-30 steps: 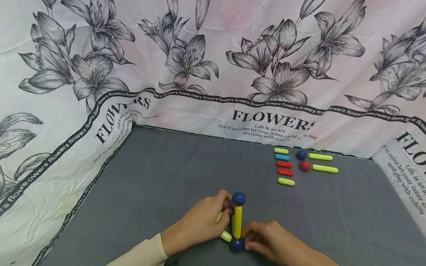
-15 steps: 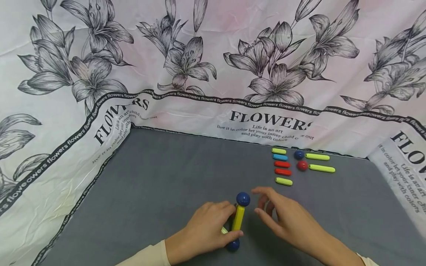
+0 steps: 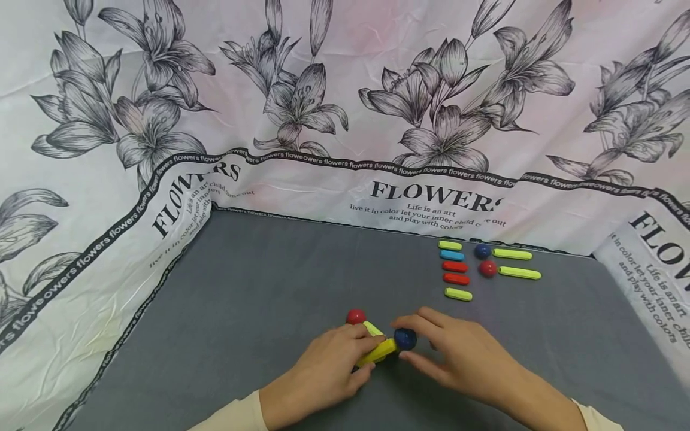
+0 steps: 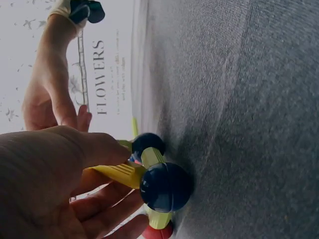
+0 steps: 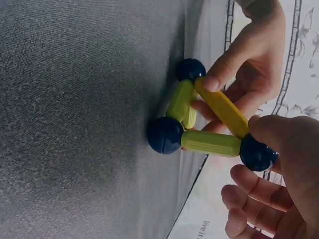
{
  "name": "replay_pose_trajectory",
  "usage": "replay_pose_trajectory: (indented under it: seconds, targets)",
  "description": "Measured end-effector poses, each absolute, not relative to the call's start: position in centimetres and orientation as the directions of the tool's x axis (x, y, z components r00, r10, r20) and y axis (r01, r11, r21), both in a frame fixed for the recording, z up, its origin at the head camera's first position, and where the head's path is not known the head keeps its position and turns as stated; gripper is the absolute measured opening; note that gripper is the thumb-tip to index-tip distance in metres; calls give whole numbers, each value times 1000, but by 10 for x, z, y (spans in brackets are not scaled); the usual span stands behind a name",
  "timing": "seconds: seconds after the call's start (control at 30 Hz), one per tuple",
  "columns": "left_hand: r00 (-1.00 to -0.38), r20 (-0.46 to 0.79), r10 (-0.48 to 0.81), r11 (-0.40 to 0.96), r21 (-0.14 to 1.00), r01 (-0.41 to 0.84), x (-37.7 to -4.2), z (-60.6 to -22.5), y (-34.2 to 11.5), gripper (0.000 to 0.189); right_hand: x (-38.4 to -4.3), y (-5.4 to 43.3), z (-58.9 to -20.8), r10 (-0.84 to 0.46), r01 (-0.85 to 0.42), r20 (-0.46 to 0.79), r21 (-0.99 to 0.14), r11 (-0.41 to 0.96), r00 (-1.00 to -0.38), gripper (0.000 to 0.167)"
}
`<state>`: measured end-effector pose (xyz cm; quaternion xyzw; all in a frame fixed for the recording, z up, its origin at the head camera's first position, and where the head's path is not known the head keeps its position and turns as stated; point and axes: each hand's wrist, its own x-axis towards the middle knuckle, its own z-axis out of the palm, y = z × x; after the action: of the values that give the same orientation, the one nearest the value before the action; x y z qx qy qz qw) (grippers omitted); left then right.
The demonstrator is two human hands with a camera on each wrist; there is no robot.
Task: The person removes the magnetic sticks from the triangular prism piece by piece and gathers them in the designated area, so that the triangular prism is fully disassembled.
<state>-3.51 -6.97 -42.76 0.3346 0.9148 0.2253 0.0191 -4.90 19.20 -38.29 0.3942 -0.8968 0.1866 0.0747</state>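
Both hands are on a small frame of magnetic sticks and balls. My left hand pinches a yellow magnetic stick near its lower end. My right hand holds the blue ball at the other end between thumb and fingers. In the right wrist view, a light green stick runs from that ball to a second blue ball, and a shorter green stick links this to a third blue ball, making a triangle. Beyond the left hand, a red ball sits by another green stick.
Several short sticks, green, blue and red, lie in a column at the back right of the grey cloth. Beside them are a blue ball, a red ball and two longer green sticks. Flower-printed fabric borders the surface.
The yellow stick, upright before, now leans over to the right. My right hand has risen from the bottom ball to grip the top one. A red ball now shows behind my left hand.
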Motion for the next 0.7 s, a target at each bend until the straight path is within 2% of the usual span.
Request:
replay_pose_trajectory:
  seconds: [0.17,0.5,0.7]
  targets:
    - [-796,62,603,672,498,548,-36,-426,-73,46,-51,187,-384,-677,-733,281,-256,631,-681,37]
    - [-790,88,607,676,467,571,-38,-422,-75,45,-56,177,-389,-715,-771,288,-210,602,-637,23]
    - [-790,67,610,675,477,562,-38,-423,-75,45,-53,176,-390,-706,-749,251,-236,619,-662,23]
